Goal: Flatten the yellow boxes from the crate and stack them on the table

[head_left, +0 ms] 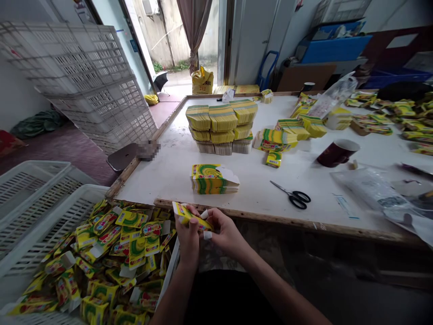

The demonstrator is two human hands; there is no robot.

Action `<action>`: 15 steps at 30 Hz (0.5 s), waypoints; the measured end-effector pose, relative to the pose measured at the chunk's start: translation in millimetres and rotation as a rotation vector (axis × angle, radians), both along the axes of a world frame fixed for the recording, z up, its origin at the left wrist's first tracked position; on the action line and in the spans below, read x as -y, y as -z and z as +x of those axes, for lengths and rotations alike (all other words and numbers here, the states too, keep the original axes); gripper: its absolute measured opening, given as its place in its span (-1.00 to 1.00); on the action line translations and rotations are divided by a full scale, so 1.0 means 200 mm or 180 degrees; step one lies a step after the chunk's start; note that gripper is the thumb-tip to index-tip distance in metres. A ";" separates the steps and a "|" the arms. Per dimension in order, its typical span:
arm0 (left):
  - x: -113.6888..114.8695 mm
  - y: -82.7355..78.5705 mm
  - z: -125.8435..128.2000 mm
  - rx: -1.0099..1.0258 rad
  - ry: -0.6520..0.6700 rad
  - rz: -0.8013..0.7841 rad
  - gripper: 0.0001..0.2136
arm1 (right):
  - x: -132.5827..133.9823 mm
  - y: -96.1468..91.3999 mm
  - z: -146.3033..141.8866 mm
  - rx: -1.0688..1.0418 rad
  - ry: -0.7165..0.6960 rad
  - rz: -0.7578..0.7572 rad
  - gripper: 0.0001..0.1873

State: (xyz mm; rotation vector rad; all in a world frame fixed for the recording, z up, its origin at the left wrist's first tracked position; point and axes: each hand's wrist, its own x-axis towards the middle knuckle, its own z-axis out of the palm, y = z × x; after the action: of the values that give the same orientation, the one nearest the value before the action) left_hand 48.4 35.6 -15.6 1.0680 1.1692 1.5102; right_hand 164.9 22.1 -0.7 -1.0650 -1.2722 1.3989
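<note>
Between my two hands, just in front of the table edge, is a small yellow carton [185, 215] with a white flap sticking out at its upper left. My left hand [188, 239] is wrapped round the carton from below. At its right end, my right hand [221, 231] pinches it, with white tape on the thumb and a finger. A stack of flat yellow and green cartons [213, 179] lies on the table beyond my hands. To the left, a white crate [88, 195] is heaped with loose yellow cartons [133, 241], several with white flaps standing out.
Bundled carton stacks [221, 124] stand at the table's middle. Black scissors [297, 198] and a dark mug [338, 153] lie to the right, near plastic bags [379, 189]. Tall white crates [101, 85] rise on the left. A stool [122, 155] touches the table's left edge.
</note>
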 end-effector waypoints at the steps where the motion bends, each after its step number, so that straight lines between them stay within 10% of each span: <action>1: 0.00 0.01 -0.02 0.0038 0.0054 -0.0036 -0.48 | -0.01 0.00 0.02 0.0019 0.0098 0.0022 -0.71; 7: 0.00 0.01 -0.13 0.0273 0.0297 -0.0340 -0.72 | -0.03 -0.04 0.11 0.0035 0.0212 0.0236 -0.87; 11: -0.01 -0.13 -0.27 0.0068 0.0527 -0.0175 -0.38 | -0.04 -0.11 0.17 0.1493 0.0419 0.1498 -0.76; 15: -0.01 -0.24 -0.33 -0.1656 0.1076 0.0263 -0.09 | -0.01 -0.15 0.18 0.2446 -0.0043 0.2540 -0.74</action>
State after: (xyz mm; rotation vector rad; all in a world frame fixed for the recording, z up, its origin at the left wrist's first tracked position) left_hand -18.4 37.0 33.2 1.6881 1.1946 1.0511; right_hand 201.3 23.2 30.2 -1.0191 -2.1309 0.3415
